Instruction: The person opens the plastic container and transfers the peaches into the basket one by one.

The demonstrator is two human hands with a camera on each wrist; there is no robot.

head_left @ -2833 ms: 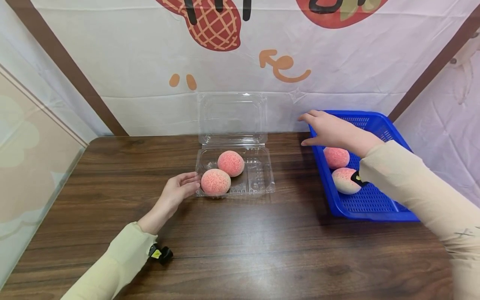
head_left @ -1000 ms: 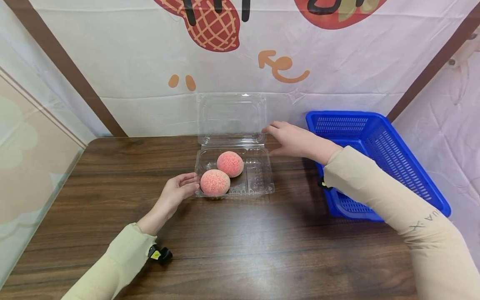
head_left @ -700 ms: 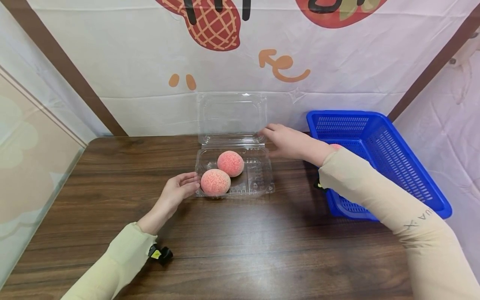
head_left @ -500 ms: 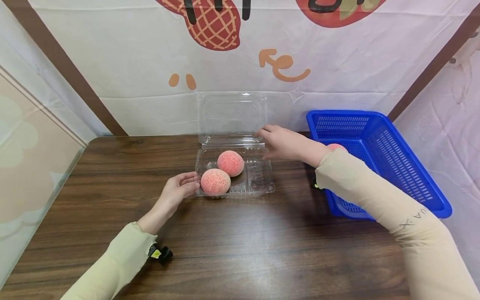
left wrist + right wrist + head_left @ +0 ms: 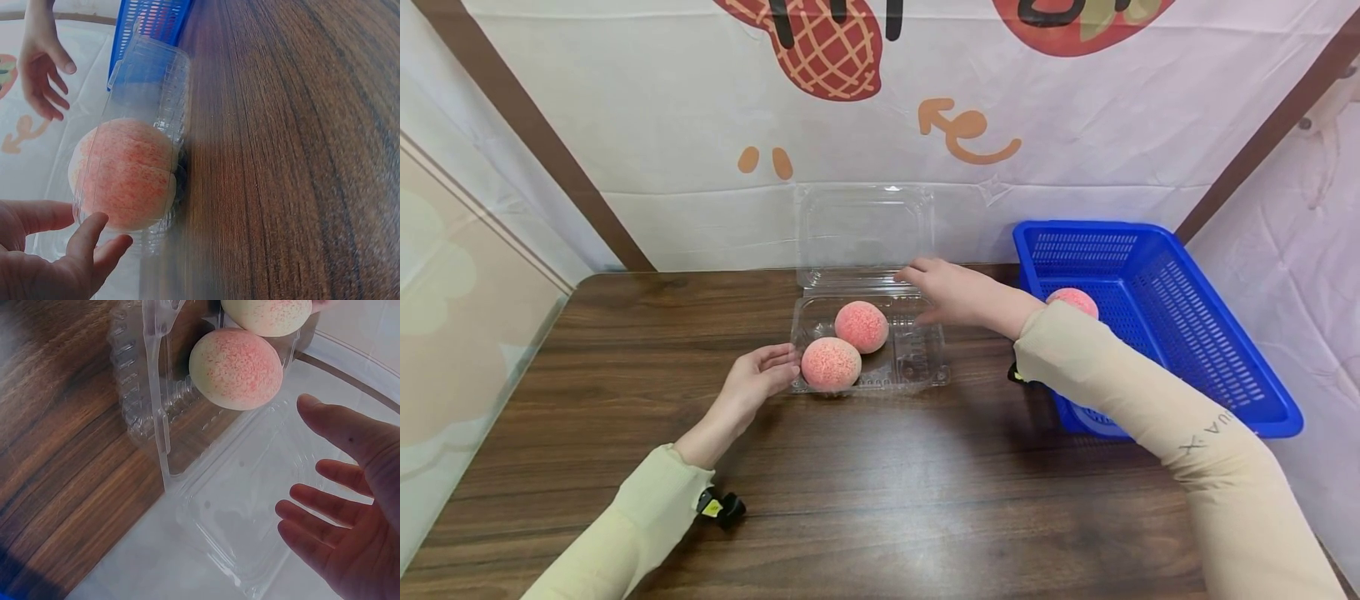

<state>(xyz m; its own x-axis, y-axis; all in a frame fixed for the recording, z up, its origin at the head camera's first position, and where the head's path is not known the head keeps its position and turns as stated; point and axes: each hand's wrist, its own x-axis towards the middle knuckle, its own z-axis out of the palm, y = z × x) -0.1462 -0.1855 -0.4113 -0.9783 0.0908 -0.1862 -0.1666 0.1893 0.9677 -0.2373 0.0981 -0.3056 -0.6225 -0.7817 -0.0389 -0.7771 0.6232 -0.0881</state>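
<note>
Two pink-and-cream peaches lie in a clear plastic clamshell box (image 5: 917, 383): a front peach (image 5: 831, 364) at the near left corner and a rear peach (image 5: 861, 327) against it. My left hand (image 5: 747, 390) is at the box's left side, its fairly straight fingers right at the rim; in the left wrist view its fingertips (image 5: 94, 225) overlap the plastic beside the front peach. My right hand (image 5: 958, 292) hovers over the box's right rear part, fingers spread, and holds nothing. In the right wrist view its thumb (image 5: 331, 419) points toward the rear peach.
A blue perforated basket (image 5: 1225, 358) stands at the right; a peach (image 5: 1072, 302) in it is partly covered by the right sleeve (image 5: 1097, 358). The box's lid (image 5: 865, 233) stands raised at the wooden table's (image 5: 880, 500) back edge, in front of a printed cloth.
My right hand has come left from over the basket to the box, and is still edging left and slightly down. The left hand, box and its two peaches stay put.
</note>
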